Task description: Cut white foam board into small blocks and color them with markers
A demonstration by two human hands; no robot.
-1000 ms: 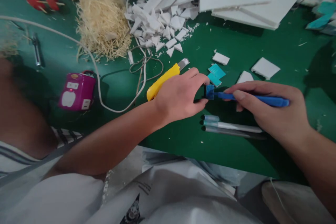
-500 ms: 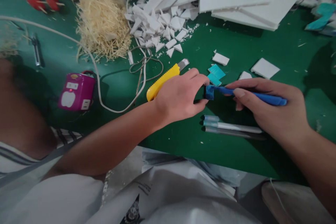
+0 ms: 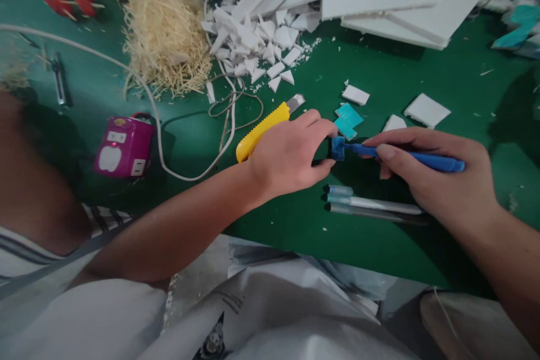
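Note:
Between the thumb and fingers of my left hand (image 3: 287, 149) is a small blue block (image 3: 338, 148), held just above the green table (image 3: 253, 219). My right hand (image 3: 442, 171) grips a blue marker pen (image 3: 434, 161), its tip touching the block's right side. A yellow box cutter (image 3: 264, 130) with its blade out lies behind my left hand. Two turquoise pieces (image 3: 348, 121) rest just beyond the block. Below the marker lie a pen with a white barrel (image 3: 383, 204), a grey pen (image 3: 371, 215) and a loose blue cap (image 3: 340, 190).
White foam scraps (image 3: 270, 39) are heaped behind, next to stacked foam sheets (image 3: 392, 0) and pale wood shavings (image 3: 169, 39). A magenta power adapter (image 3: 125, 146) and a white cable (image 3: 157, 124) are at left. Another person's arm (image 3: 37, 174) reaches in there.
The marker tip has shifted slightly down along the block's right side. My left hand stays in place around the block.

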